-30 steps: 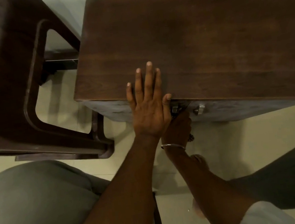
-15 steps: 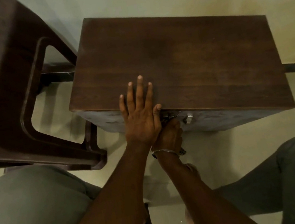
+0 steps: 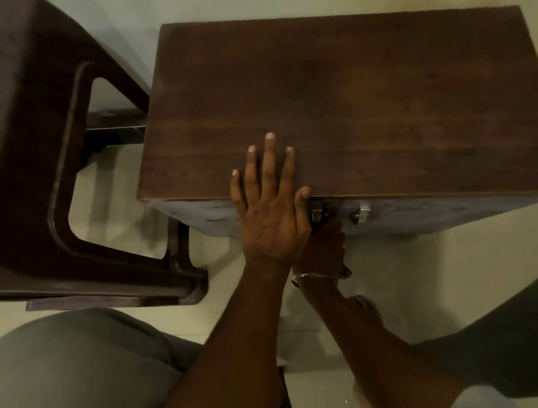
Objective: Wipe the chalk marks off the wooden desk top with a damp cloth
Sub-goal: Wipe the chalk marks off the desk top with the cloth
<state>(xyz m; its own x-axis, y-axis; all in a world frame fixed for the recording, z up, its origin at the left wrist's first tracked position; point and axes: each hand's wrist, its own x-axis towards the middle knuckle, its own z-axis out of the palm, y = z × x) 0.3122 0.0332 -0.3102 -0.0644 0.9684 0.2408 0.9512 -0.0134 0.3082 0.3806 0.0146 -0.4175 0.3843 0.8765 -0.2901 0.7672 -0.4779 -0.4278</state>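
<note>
The dark wooden desk top (image 3: 367, 103) fills the middle of the view; I make out no chalk marks on it, and no cloth is in sight. My left hand (image 3: 273, 217) lies flat on the top's near edge with its fingers spread and nothing in it. My right hand (image 3: 327, 247), with a thin bangle on the wrist, reaches up from below to a metal latch (image 3: 317, 214) on the desk's front face. Its fingers are hidden behind my left hand and the desk edge.
A second metal fitting (image 3: 362, 213) sits just right of the latch. A dark plastic chair (image 3: 9, 136) stands close to the desk's left side. My knees in grey trousers (image 3: 62, 388) flank my arms over a pale tiled floor (image 3: 408, 270).
The view has shifted, so the desk sits lower and smaller in the frame. Both hands keep the same pose at the desk's near edge and latch.
</note>
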